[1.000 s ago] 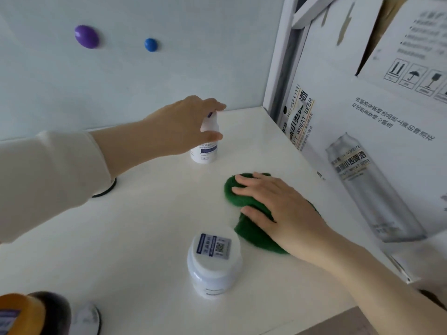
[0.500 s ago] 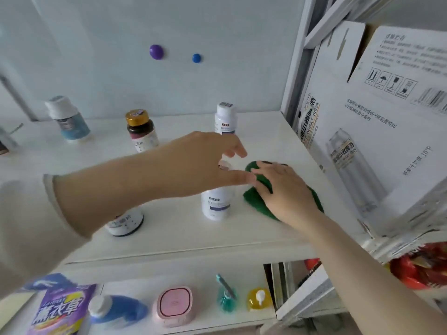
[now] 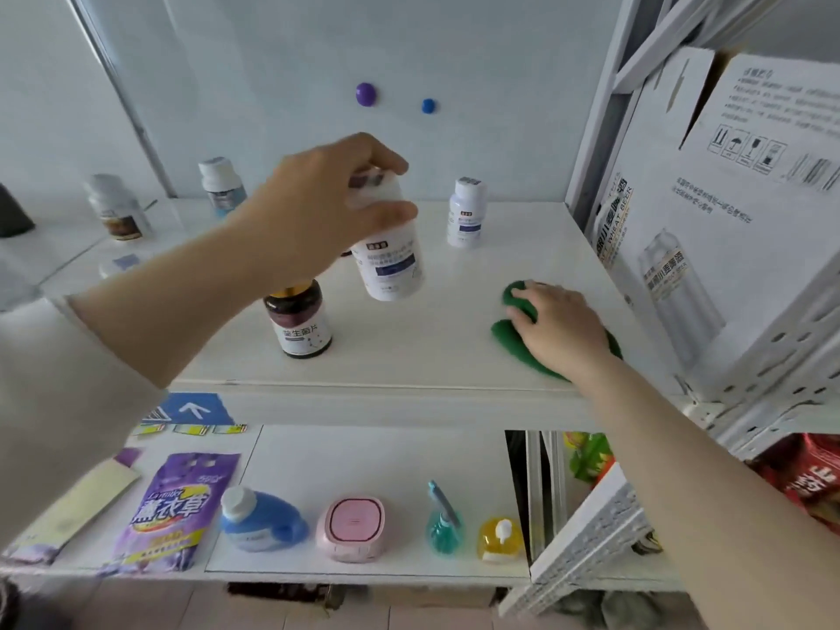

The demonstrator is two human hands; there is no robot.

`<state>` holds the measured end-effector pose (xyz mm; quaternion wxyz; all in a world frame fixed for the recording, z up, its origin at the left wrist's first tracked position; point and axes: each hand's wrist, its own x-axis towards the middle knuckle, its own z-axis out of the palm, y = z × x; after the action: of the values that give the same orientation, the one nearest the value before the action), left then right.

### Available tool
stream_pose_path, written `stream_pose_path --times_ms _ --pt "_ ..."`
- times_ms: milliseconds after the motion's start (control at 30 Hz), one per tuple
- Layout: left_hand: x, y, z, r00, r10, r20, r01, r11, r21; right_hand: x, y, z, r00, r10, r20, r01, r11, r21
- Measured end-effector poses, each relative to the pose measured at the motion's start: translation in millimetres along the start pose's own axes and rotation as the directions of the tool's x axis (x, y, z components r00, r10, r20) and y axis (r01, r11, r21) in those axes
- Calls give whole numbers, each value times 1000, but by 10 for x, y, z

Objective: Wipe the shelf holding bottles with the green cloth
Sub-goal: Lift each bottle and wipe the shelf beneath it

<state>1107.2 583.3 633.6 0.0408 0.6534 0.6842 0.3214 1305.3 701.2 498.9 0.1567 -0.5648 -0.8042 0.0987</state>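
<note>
Head view: left hand [image 3: 318, 211] now has the white bottle [image 3: 391, 256] lifted clear off the shelf [image 3: 409, 356], fingers closed round its cap end; half a sec ago it stood beside the cloth. That frees the mid-shelf for wiping. Right hand [image 3: 563, 329] lies flat, fingers spread, pressing the green cloth [image 3: 509, 338] near the shelf's right-front corner, by the cardboard box [image 3: 727, 229]. Still in the way: brown bottle [image 3: 300, 320] at front, small white bottle [image 3: 466, 211] at back, others far left.
</note>
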Motion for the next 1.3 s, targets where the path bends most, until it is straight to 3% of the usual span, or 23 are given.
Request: stream_pose_path --times_ms 133,300,367,467,600,667,867,900,967,1033,1100,1167,1233,1300 --pt "-22 -16 -156 996 -13 -84 11 1000 -15 -349 -792 280 929 -370 -14 369 922 116" --pt "-92 -10 -147 998 -2 -59 1 1000 -25 -789 -709 361 852 -497 -162 515 853 91" --pt "-145 -21 -90 1000 16 -25 -17 999 -48 -864 -351 256 891 -411 -192 429 901 60" --pt "-211 -5 55 999 36 9 -35 996 -86 -826 259 4 963 -123 -240 143 988 65" --pt "-236 1 251 995 46 93 -34 992 -122 -669 402 -105 920 198 -339 -181 980 82" --pt "-227 21 359 989 62 132 -44 990 -137 -683 177 4 905 202 -374 -187 979 76" --pt "-110 116 611 982 103 161 -74 982 -174 -1281 -349 381 887 -129 -443 189 977 94" --pt "-93 124 640 981 110 160 -80 979 -185 -1355 -335 388 885 -130 -446 214 966 143" --pt "-64 130 716 978 133 162 -99 975 -199 -1472 -300 317 914 11 -405 144 925 351" --pt "-44 138 808 973 153 174 -119 974 -192 -1570 -287 240 954 236 -183 -53 737 674" --pt "-34 156 903 970 164 178 -130 974 -186 -1659 -204 238 909 413 55 -215 352 911" --pt "-33 168 976 973 156 171 -125 975 -181 -1740 -129 233 838 468 280 -287 -57 956" --pt "-35 184 1034 973 158 171 -131 978 -163 -1810 -81 208 801 427 420 -339 -254 906" --pt "-35 207 1092 971 160 179 -136 981 -139 -1866 -60 208 790 364 493 -381 -338 860"
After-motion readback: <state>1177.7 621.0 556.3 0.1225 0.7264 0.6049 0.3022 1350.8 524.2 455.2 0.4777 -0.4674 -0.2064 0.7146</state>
